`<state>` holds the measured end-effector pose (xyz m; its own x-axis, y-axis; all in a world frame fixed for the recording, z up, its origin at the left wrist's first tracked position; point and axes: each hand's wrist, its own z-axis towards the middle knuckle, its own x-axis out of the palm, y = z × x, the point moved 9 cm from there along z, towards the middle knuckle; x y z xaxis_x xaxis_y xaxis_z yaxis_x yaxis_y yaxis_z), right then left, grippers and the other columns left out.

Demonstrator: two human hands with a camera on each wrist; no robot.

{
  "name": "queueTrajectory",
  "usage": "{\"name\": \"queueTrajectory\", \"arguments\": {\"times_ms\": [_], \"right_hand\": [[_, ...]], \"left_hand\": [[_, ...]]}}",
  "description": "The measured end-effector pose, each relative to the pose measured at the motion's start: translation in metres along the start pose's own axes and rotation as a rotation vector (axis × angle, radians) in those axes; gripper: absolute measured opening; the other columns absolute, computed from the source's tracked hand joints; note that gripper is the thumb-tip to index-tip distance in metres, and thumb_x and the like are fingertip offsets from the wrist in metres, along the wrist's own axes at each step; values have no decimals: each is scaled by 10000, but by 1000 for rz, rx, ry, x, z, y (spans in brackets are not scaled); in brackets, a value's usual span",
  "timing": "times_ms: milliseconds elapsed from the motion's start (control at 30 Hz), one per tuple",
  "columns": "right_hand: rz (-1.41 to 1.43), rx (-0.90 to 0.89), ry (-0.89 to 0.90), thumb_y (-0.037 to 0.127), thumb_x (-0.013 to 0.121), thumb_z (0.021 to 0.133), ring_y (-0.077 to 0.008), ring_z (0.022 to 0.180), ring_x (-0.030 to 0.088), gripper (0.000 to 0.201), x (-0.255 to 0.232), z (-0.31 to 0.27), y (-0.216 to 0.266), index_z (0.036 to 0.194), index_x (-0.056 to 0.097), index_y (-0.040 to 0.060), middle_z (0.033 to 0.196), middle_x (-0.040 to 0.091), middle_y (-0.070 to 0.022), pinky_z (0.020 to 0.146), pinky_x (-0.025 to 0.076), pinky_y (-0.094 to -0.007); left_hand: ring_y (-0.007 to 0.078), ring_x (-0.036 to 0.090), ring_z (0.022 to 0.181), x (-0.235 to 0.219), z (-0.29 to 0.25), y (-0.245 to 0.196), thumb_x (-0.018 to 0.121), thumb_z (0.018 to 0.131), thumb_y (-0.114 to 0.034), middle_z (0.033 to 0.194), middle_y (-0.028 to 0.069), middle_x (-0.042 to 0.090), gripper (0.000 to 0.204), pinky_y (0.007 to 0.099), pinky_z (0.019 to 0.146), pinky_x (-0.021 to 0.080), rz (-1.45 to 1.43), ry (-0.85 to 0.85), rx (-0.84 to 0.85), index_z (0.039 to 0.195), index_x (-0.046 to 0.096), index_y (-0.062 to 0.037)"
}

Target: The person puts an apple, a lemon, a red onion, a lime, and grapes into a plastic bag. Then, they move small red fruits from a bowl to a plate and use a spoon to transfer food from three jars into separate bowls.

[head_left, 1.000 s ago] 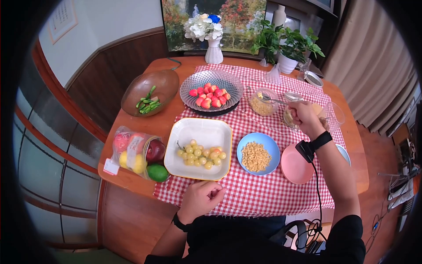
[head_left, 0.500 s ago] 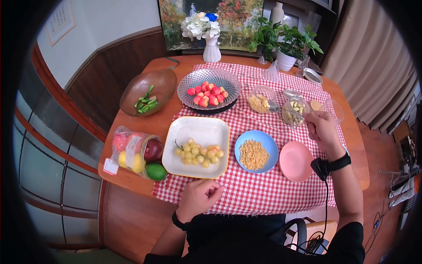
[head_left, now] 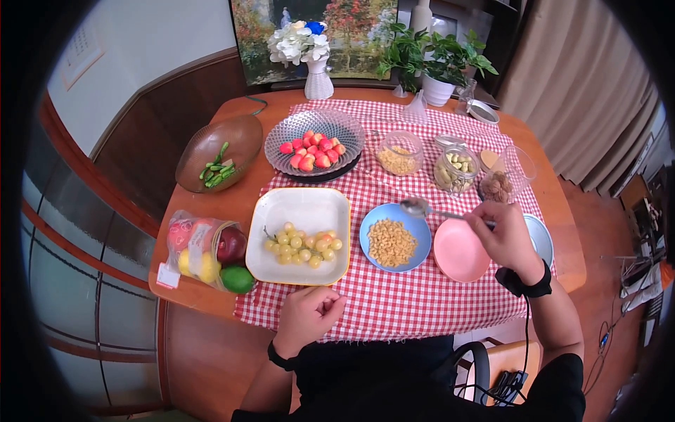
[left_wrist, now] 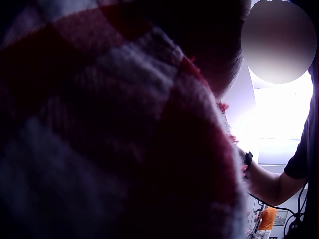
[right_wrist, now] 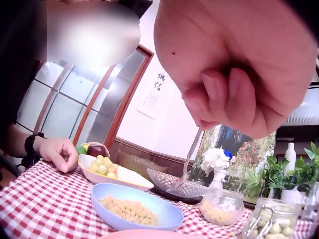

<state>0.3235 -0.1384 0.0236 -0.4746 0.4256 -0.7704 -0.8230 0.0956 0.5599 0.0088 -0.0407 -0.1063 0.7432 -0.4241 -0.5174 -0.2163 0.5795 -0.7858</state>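
- Taking the blue plate as the clock's centre in the head view, the spoon has its bowl over the rim at 1 o'clock; in the right wrist view it looks raised off the plate.
- The right hand, near 3 o'clock, holds the handle between thumb and curled fingers; the handle passes over the far edge of the pink plate, at 3 o'clock.
- Whether the spoon carries anything is too blurred to tell. If loaded, it should stay level until its bowl is well inside a rim.
- The blue plate holds a heap of grains; a low, gentle tilt would suit, lest bits scatter onto the cloth.
- The grain jar stands at 12 o'clock, the nut jar between 1 and 2; lifting the spoon over their rims avoids a knock.
- The left hand lies loosely curled between 7 and 8 o'clock, no object visible in it, below the tray. It could steady the plate.
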Motion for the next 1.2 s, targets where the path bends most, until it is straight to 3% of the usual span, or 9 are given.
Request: {"name": "queueTrajectory", "arguments": {"times_ms": [167,233,333,500,700,833,867,1067,1200], "right_hand": [[-108,20,-268,143,726,927,-278,560,628,233,-27,41,1,811,693,-57,655,648,-178,557,472,-385],[-176,-63,-307,155,726,916,-332,590,662,228,-25,64,-8,823,704,-52,689,675,-201,580,504,-412],[-262,-56,-259,164,723,887,-399,671,698,209,-12,97,-18,832,731,-37,749,701,-238,642,556,-452],[-277,-117,-199,175,717,868,-398,669,698,244,18,145,-32,765,724,-47,718,690,-240,667,569,-469],[-295,100,-31,184,710,844,-423,758,718,233,58,173,-66,858,767,-41,811,706,-289,760,592,-464],[-84,344,23,212,730,869,-306,730,748,267,67,167,-91,899,778,-48,793,743,-226,733,583,-408],[46,427,30,213,733,899,-199,651,692,259,70,163,-98,911,776,-42,730,719,-124,625,548,-352],[497,557,41,134,674,956,-107,496,449,229,77,144,-109,779,673,-12,627,549,-14,444,336,-289],[644,576,8,100,664,957,-94,479,416,233,77,137,-109,747,633,3,629,537,-17,425,293,-285]], "left_hand": [[89,515,483,-3,0,-3,817,869,-96,618,29,593,170,263,470,390,-13,-14,4,801,672,-37],[143,610,511,-1,-1,1,799,891,-135,665,53,651,165,290,488,446,5,36,-40,820,680,-45],[139,611,512,-2,-1,1,799,891,-134,667,54,654,170,288,488,447,-6,34,-46,817,676,-43],[110,571,504,-3,0,0,808,884,-120,651,42,632,170,274,482,426,-15,11,-30,812,677,-40],[118,587,524,-4,-2,3,811,879,-120,662,39,636,154,274,502,451,-35,7,-34,827,688,-43],[149,644,559,-3,-2,4,801,884,-141,692,48,666,136,291,534,504,-13,38,-41,851,702,-53],[149,644,559,-4,-2,4,801,884,-141,692,48,666,136,291,534,504,-13,37,-42,851,702,-53],[100,553,501,-4,0,-1,821,871,-100,633,30,607,170,265,480,415,-37,-8,13,803,678,-37],[101,548,493,-4,0,-1,819,871,-97,631,32,608,167,268,475,413,-38,-8,14,803,678,-38]]}}
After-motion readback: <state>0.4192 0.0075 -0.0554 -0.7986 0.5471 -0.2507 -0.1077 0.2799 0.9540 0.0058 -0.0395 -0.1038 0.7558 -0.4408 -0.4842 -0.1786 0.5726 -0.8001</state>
